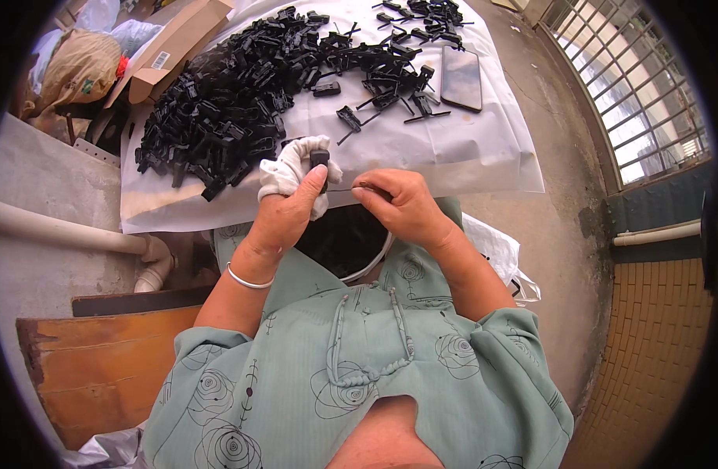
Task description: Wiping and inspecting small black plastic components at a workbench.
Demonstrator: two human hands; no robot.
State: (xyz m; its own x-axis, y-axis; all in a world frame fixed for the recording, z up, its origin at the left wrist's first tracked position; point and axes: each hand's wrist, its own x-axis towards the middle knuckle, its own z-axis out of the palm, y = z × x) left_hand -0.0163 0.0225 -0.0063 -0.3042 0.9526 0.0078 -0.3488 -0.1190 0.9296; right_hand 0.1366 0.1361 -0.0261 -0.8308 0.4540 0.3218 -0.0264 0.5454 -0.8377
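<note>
Closest in, a pale green patterned blouse (351, 383) fills the lower view, with a dark round basin (351, 242) held on the lap just below the hands. The left hand (285, 215) is wrapped partly in a white cloth (285, 173), and its thumb and fingers are closed around a small black plastic piece (320, 159) that sticks up just above the thumb tip. A silver bangle (245, 279) sits at that wrist. The right hand (402, 205) is pinched shut on a thin metal pin (345, 188), whose free end reaches across the small gap toward the left thumb; whether it already touches the black piece I cannot tell.

Beyond the fingertips, on a white sheet (484, 152), lies a large heap of black plastic parts (234, 94), and further out to the right of the fingers a dark phone (461, 78) rests flat. A cardboard box (171, 47) sits past the heap on the left.

To my eye the pin is being fed into the piece. Done well, that would mean holding the piece steady in the cloth, keeping the pin straight in line with its hole, and pushing gently so the thin metal does not bend.
</note>
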